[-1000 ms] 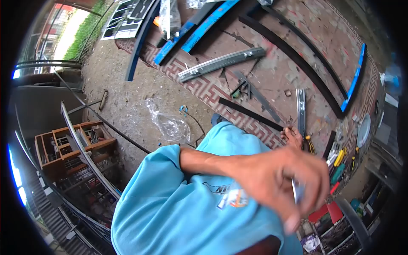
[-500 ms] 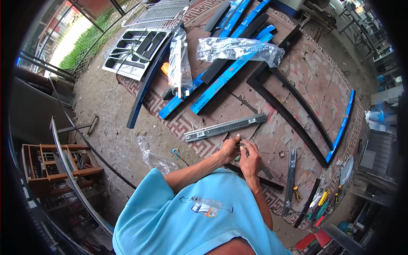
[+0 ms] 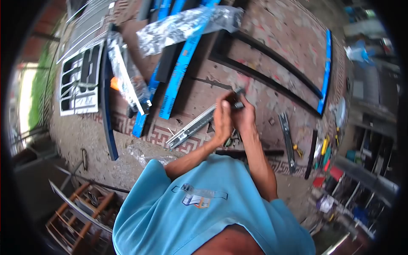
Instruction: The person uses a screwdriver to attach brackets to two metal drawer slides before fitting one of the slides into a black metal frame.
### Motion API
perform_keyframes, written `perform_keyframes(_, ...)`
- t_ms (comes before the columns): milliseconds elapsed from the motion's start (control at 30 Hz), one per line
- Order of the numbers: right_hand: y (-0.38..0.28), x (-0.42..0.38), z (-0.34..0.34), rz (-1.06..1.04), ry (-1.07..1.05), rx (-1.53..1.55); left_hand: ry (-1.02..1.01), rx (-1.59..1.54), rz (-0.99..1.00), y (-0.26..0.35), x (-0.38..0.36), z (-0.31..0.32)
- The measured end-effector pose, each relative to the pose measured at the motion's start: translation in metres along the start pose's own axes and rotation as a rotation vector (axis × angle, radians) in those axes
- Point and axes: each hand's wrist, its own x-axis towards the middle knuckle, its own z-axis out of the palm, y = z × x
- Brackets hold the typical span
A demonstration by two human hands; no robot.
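Above a patterned mat [image 3: 272, 63] spread on the ground, we see both of the person's hands raised together, just over the far end of a metal drawer slide [image 3: 191, 126] that lies slantwise across the mat. The left hand [image 3: 222, 120] stands with its fingers upward and curled, the right hand [image 3: 244, 114] pressed close beside it, and between their fingertips sits a small dark part [image 3: 238, 97] with a pale edge. Both hands appear closed on this piece, though motion blur keeps us from telling exactly how the fingers wrap it or what the part is. The part is held in the air over the mat, near the drawer slide's upper end, and we cannot tell whether it touches the slide. Below the hands a thin black bar [image 3: 250, 152] lies flat across the mat, just ahead of the person's light blue shirt [image 3: 199, 212]. To the right a second drawer slide [image 3: 287, 140] lies lengthwise, and beyond it a cluster of hand tools [image 3: 325, 151] with yellow and green handles. Farther off, long blue-wrapped strips [image 3: 180, 76] and a crumpled plastic wrapping [image 3: 178, 25] rest on the mat, with a black frame [image 3: 272, 78] angled across to the right.
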Motion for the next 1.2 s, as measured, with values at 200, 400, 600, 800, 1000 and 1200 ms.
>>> perform_keyframes(200, -0.011, 0.025, 0.02, -0.068, -0.04, -0.011, 0.005, 0.184, 0.122, 0.017, 0.126, -0.022)
perform_keyframes(400, -0.009, 0.062, -0.041, -0.104, 0.109, -0.133, -0.096, 0.827, 0.329, 0.012, 0.183, -0.01)
perform_keyframes(600, -0.016, 0.05, -0.068, -0.059, 0.251, -0.385, -0.097, 1.52, 0.713, 0.01, 0.286, 0.049)
perform_keyframes(800, -0.123, 0.081, -0.039, -0.449, 0.078, -0.206, -0.208, 1.394, 0.68, 0.016, 0.32, 0.031)
perform_keyframes(1000, -0.158, 0.119, 0.12, -0.607, -0.135, -0.354, -0.226, 1.248, 0.762, 0.043, 0.274, 0.02)
perform_keyframes(1200, -0.038, 0.196, 0.192, -0.183, -0.238, -0.692, -0.211, 1.131, 0.741, 0.063, 0.245, -0.03)
